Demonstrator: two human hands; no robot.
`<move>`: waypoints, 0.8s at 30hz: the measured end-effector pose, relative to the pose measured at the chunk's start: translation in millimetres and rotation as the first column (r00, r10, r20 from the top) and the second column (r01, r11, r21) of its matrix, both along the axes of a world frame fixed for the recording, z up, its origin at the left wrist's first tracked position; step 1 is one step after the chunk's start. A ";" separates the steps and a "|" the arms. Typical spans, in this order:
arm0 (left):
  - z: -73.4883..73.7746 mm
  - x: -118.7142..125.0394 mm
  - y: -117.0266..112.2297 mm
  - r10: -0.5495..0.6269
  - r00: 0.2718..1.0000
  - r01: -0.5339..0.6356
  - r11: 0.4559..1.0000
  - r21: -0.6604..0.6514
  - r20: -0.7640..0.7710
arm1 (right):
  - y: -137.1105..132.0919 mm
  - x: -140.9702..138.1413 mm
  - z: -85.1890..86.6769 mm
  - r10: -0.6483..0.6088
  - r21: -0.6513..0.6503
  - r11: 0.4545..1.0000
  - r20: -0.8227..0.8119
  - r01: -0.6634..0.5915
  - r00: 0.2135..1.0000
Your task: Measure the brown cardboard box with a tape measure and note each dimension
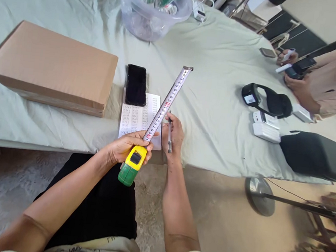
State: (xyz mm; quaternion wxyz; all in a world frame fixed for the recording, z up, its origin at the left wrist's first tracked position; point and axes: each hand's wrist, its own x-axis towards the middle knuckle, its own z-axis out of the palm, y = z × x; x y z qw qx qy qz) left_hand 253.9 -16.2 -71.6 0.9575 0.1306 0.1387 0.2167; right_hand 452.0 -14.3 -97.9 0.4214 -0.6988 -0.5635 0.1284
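Observation:
My left hand (126, 147) is closed round a yellow and green tape measure (132, 165), held above the table's near edge. Its white blade (168, 101) runs up and to the right, with the hook end over the cloth. My right hand (173, 132) holds a pen (169, 136) and pinches the blade partway along. Under both hands lies a printed sheet of paper (134, 116), and a black phone (136, 84) rests on the sheet's far end.
A long cardboard box (53, 66) lies at the left on the pale green cloth (223, 67). A clear tub of bottles (152, 9) stands at the back. Black headgear (268, 100), white devices (266, 127) and a black chair seat (316, 155) are at the right, where another person's hands (297, 82) hold a device.

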 end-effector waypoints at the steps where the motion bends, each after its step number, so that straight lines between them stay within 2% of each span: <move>1: -0.3 0.2 -0.1 -0.002 1.000 0.002 1.000 -0.003 0.004 | 0.6 3.0 1.9 0.029 -0.022 0.999 0.058 -0.028 0.998; 5: -4.3 1.5 0.0 -0.019 0.999 0.019 1.000 0.000 0.026 | 8.9 20.6 13.5 0.162 -0.088 0.986 0.252 -0.144 0.954; 9: -10.9 3.1 0.8 -0.020 1.000 0.019 0.999 0.026 0.024 | 22.5 36.4 22.0 0.282 -0.236 0.954 0.489 -0.186 0.825; 12: -14.4 4.2 0.3 -0.011 1.000 0.011 0.999 0.035 0.020 | 26.9 40.2 17.4 0.331 -0.248 0.942 0.572 -0.227 0.751; 14: -15.3 4.8 -0.7 -0.003 1.000 0.002 0.999 0.037 0.030 | 26.0 40.0 9.7 0.299 -0.172 0.954 0.569 -0.245 0.766; 18: -13.3 5.1 -4.9 0.034 0.997 -0.041 0.993 0.115 0.063 | 21.3 40.3 -4.8 0.148 -0.024 0.988 0.445 -0.154 0.883; 21: -9.1 4.4 -11.8 0.049 0.996 -0.063 0.977 0.203 0.075 | 19.7 43.2 -9.2 0.103 -0.016 0.994 0.366 -0.104 0.925; 24: -2.3 1.6 -22.6 0.044 0.996 -0.061 0.971 0.231 0.075 | 19.8 46.5 -12.2 0.094 -0.020 0.996 0.281 -0.092 0.955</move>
